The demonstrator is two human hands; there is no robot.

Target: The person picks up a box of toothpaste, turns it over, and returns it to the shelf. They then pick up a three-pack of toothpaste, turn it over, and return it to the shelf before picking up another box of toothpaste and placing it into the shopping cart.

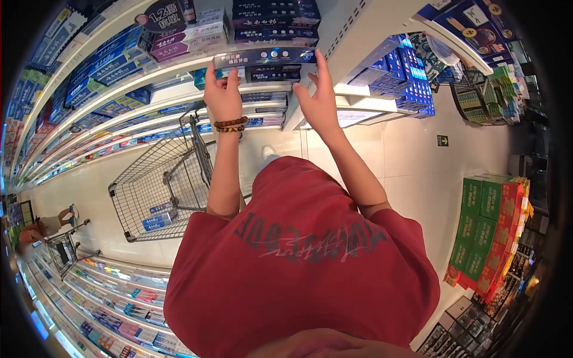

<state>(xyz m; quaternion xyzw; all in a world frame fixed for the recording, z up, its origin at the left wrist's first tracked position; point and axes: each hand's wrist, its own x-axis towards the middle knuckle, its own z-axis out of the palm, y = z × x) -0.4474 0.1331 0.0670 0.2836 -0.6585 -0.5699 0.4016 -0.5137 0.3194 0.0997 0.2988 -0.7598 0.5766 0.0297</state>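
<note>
A long dark-blue toothpaste box [265,57] with a shiny printed face is held level in front of the shelf, one hand at each end. My left hand [224,101], with brown beaded bracelets on its wrist, grips the left end with its fingers curled. On the right end are the fingers of my right hand [317,98], its thumb stretched inward below the box. Behind and above the held box, stacked dark toothpaste boxes [276,18] fill an upper shelf. Pink-and-white boxes [188,42] sit beside them. More boxes [273,74] show on the shelf underneath.
A wire shopping cart [155,179] stands at my left with blue-and-white boxes [158,221] inside. Farther left, another person [45,228] is by a second cart [61,247]. To the right are a shelf end panel [343,51], stacked blue boxes [406,77] and green-and-red cartons [484,230].
</note>
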